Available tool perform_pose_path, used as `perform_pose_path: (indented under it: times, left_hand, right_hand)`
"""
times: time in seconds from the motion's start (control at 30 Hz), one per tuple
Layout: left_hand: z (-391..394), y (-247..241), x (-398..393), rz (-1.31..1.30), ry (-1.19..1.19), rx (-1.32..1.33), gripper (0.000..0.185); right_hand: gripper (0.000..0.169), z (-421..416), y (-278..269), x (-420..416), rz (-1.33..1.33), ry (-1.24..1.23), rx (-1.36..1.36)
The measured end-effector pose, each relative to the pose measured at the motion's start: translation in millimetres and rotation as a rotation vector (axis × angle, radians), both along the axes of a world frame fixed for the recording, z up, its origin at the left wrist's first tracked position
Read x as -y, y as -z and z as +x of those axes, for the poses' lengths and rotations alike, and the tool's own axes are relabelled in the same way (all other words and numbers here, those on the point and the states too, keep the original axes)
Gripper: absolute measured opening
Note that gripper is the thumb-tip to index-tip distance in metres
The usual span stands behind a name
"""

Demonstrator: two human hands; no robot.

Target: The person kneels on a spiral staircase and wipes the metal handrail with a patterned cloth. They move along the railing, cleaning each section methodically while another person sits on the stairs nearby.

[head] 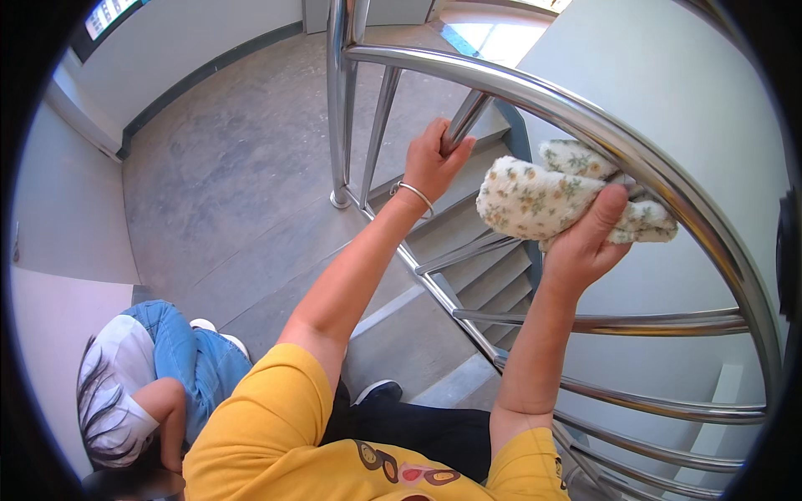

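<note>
My left hand (pixel 437 153), with a bangle at the wrist, is closed around an upright metal baluster (pixel 467 116) just under the handrail. A white fluffy cloth with a floral pattern (pixel 532 199) is in my right hand (pixel 586 241). It is folded around a baluster close beneath the curved, shiny metal handrail (pixel 601 119), with my thumb pressed on it. Part of the cloth shows behind the baluster, and the fingers of my right hand are mostly hidden by it.
Stairs (pixel 495 266) descend beyond the railing. More balusters (pixel 658 322) run along the right. A person in a white top and blue jeans (pixel 188 351) is bent low at the lower left, beside the wall. A grey landing floor (pixel 238 156) lies at upper left.
</note>
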State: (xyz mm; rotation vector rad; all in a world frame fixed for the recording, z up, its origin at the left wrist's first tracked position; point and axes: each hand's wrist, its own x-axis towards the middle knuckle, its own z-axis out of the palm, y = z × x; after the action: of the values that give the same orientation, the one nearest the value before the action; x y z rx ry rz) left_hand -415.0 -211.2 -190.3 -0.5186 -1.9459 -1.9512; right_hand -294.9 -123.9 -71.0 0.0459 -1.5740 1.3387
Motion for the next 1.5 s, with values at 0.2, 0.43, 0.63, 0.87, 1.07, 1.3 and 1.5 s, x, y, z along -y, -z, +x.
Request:
perform_pose_path:
  times: [0.2,0.43,0.63,0.87,1.07,1.3,1.5]
  left_hand:
    - [0,29,-1,0.017,0.029,0.026,0.032]
    - [-8,29,23,0.233,0.251,0.019,0.021]
    - [-69,25,63,0.233,-0.306,-0.113,0.028]
    - [-90,23,59,0.100,0.107,0.008,0.031]
    - [-110,40,53,0.048,0.104,0.088,0.031]
    - [-105,34,53,-0.007,0.016,0.072,0.032]
    - [-103,31,49,0.031,-0.047,0.026,0.031]
  right_hand:
    - [0.050,0,2,5,-0.063,0.067,0.002]
    - [0.057,17,42,11,0.303,0.480,-0.224]
    - [0.049,10,64,45,0.708,0.364,0.100]
    - [0.032,-65,68,56,-0.044,-0.012,0.302]
    - [0.031,-88,114,55,0.150,0.030,0.187]
    - [0.036,-74,264,51,0.229,-0.036,0.489]
    - [0.039,-63,333,63,0.132,-0.095,0.673]
